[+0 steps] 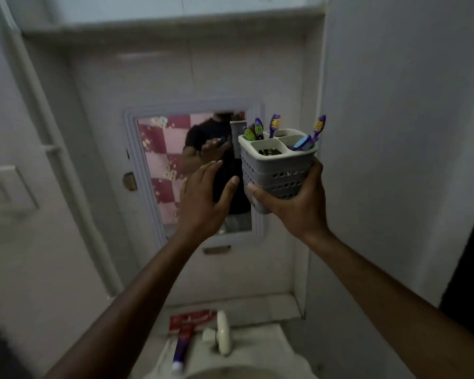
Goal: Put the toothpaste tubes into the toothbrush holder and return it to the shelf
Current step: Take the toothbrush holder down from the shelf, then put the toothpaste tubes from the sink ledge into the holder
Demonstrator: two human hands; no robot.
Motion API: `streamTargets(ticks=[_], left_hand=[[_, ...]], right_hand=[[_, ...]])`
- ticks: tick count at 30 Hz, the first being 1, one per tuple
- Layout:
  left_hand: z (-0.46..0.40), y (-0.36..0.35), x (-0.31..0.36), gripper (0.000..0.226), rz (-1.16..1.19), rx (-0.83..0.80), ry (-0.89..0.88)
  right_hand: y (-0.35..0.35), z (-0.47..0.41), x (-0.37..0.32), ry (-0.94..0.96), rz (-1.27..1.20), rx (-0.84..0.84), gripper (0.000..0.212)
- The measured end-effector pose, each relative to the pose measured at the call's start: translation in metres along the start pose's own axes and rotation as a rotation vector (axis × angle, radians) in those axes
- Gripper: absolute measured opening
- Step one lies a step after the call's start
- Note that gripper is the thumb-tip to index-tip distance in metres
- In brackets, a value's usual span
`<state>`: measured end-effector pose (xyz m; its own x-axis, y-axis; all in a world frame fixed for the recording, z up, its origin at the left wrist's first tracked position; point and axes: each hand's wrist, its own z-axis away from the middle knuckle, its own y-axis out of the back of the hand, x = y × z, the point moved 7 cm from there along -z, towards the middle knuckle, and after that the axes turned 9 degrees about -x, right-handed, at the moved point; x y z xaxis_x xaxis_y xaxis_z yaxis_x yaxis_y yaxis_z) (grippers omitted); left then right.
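Note:
My right hand point(293, 203) grips a grey perforated toothbrush holder point(276, 170) from below, holding it up in front of the mirror. Several purple and green toothbrushes point(274, 125) stick out of its back compartments; the front compartment looks dark inside. My left hand point(203, 198) is raised just left of the holder, fingers spread, holding nothing and not touching it. Down on the sink ledge lie a red toothpaste tube point(192, 321) and a purple toothpaste tube point(182, 351) with a white cap.
A framed mirror point(162, 173) hangs on the tiled wall, reflecting a person. A shelf ledge point(175, 26) runs across above. A cream tap point(222, 335) stands on the white basin point(271, 348) below. A pipe point(47, 138) runs down the left wall.

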<state>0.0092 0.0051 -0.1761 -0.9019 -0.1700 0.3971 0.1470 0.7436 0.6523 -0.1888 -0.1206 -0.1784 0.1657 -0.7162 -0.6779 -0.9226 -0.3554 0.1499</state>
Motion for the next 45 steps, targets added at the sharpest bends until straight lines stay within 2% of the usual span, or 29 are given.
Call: streamTargets(ticks=[8, 13, 18, 22, 28, 34, 36, 39, 43, 45], left_hand=[[0.125, -0.078, -0.065, 0.062, 0.106, -0.194, 0.180], [0.192, -0.119, -0.112, 0.057, 0.179, -0.309, 0.306], [0.252, -0.147, -0.164, 0.050, 0.254, -0.316, 0.451], [0.285, -0.161, -0.194, 0.040, 0.257, -0.309, 0.508], [0.335, -0.190, -0.253, 0.046, 0.279, -0.389, 0.667], [0.356, -0.192, -0.289, 0.022, 0.153, -0.388, 0.724], [0.358, -0.195, -0.298, 0.025, 0.083, -0.418, 0.784], [0.361, -0.205, -0.312, 0.040, -0.021, -0.508, 0.846], [0.364, -0.214, -0.330, 0.052, -0.045, -0.572, 0.896], [0.365, -0.218, -0.335, 0.051, -0.040, -0.580, 0.901]], right_hand=[[-0.039, 0.124, 0.102, -0.321, 0.007, -0.118, 0.117], [-0.058, 0.200, 0.155, -0.484, 0.068, -0.153, 0.124], [-0.076, 0.261, 0.203, -0.625, 0.112, -0.208, 0.120], [-0.084, 0.294, 0.225, -0.683, 0.252, -0.217, 0.124], [-0.100, 0.327, 0.259, -0.829, 0.291, -0.233, 0.127], [-0.116, 0.345, 0.281, -0.908, 0.370, -0.260, 0.133], [-0.119, 0.348, 0.288, -0.909, 0.375, -0.244, 0.131], [-0.121, 0.359, 0.294, -0.934, 0.397, -0.239, 0.129], [-0.121, 0.373, 0.297, -0.975, 0.436, -0.259, 0.135], [-0.123, 0.374, 0.297, -0.976, 0.407, -0.267, 0.139]])
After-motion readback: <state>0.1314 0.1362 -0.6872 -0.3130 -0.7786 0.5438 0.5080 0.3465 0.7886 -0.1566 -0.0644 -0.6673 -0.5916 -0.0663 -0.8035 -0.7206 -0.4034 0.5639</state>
